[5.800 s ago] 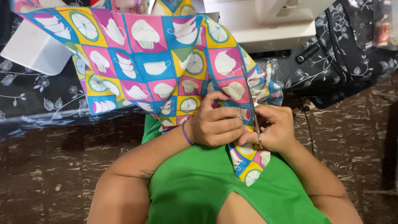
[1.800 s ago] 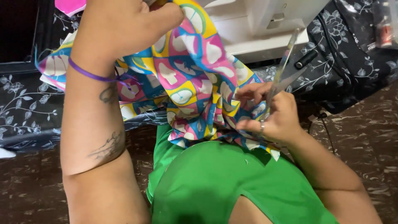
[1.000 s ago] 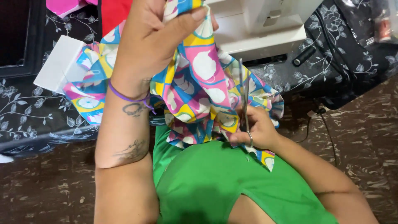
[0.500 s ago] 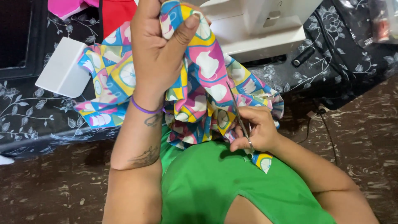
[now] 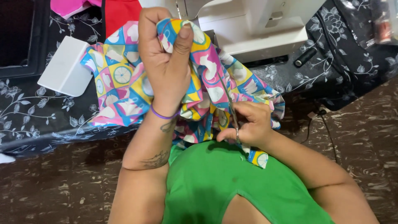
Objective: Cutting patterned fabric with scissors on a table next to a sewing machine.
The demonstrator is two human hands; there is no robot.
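The left hand (image 5: 166, 66) is clenching a bunched fold of the colourful patterned fabric (image 5: 124, 89), lifting it above the worktop's near edge. The right hand (image 5: 248, 124) is gripping scissors (image 5: 229, 101), blades lying against the fabric, just before the white sewing machine (image 5: 257, 29).

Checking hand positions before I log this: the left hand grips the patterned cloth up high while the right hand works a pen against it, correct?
Not quite. In the head view the right hand works scissors, not a pen, against the cloth. The rest stands: the left hand grips the patterned cloth up high.
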